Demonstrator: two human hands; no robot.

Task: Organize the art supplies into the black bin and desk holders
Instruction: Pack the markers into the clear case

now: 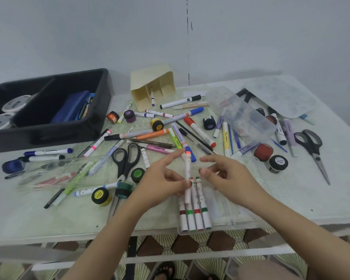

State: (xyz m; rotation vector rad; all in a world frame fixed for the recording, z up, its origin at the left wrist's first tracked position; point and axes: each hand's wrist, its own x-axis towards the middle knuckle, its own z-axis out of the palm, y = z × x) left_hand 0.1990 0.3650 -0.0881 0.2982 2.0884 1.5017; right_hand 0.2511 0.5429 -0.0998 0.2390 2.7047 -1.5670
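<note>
Left hand (162,184): thumb and fingers pinched on an orange-tipped marker (188,164), held near upright; right hand (228,178): at the marker's 3 o'clock, fingers loose, holding nothing; clear tray (217,201): under the marker, at the 6 o'clock edge of the table (49,219), four markers (194,215) lying side by side in it; black bin (49,134): 10 o'clock, part filled; cream desk holder (150,81): 12 o'clock, tipped on its side

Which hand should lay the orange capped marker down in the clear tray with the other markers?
Left. The left hand pinches the orange-capped marker upright, just above the clear tray. The right hand hovers open beside it, holding nothing.
</note>
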